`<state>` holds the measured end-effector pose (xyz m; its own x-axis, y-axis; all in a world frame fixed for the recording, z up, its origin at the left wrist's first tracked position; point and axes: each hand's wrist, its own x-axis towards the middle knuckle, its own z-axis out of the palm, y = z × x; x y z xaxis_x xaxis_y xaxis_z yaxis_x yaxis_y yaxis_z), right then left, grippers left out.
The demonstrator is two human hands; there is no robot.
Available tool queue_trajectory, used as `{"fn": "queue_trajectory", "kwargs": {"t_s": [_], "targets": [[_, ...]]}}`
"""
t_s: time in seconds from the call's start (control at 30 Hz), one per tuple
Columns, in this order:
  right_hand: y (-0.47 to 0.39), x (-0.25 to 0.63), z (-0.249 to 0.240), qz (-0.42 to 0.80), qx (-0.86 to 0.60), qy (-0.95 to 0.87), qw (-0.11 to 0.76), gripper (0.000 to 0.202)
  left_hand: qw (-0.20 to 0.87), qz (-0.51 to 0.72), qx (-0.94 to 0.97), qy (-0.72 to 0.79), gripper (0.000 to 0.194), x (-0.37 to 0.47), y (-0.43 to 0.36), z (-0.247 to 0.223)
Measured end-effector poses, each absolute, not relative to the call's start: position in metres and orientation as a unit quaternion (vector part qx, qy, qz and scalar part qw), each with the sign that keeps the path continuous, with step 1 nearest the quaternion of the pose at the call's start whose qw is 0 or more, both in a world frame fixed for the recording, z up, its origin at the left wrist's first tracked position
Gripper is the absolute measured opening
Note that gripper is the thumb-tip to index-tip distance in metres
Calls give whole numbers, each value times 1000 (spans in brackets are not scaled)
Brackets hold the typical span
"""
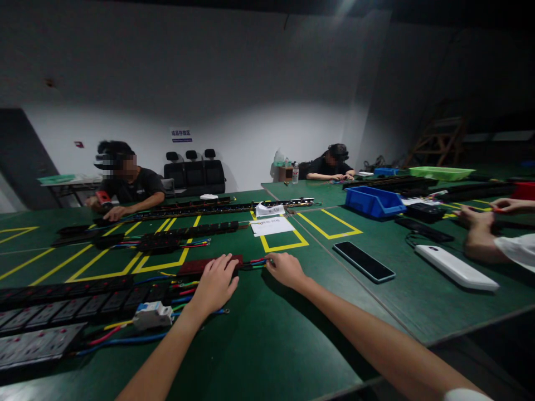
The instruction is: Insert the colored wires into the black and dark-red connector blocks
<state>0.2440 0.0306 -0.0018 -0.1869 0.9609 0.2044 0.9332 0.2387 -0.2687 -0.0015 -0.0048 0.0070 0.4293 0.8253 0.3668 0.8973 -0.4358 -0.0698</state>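
The left hand (215, 284) lies over the right end of a dark red block (190, 267), its fingers stretched forward across the top; I cannot tell whether its grip closes on the block, as the palm and thumb hide the underside. The right hand (286, 269) has its fingertips pinched on coloured wires (254, 264) that come out of the block's right end, so that grip is closed on them near their free ends. The block sits on the green surface (267, 340), in front of the person and just beyond a small white breaker (152, 316).

To the left, black socket strips (42, 341) lie in rows, with red, yellow and blue leads trailing from their ends. Beyond the hands, paper sheets (272, 225) lie near a yellow tape outline. To the right are a phone (363, 261), a white power bank (456, 267) and a blue bin (373, 201). Another person's hands (480, 220) are at the right edge, and two co-workers sit across the surface, bent over their work.
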Motion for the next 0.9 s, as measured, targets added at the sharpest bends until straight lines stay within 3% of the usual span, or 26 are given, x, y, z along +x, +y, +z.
{"fn": "queue_trajectory", "kwargs": {"t_s": [0.9], "targets": [[29,244,-1,43,-612,-776,150,35,131,-146,-837,-511,45,-2,-4,5]]}}
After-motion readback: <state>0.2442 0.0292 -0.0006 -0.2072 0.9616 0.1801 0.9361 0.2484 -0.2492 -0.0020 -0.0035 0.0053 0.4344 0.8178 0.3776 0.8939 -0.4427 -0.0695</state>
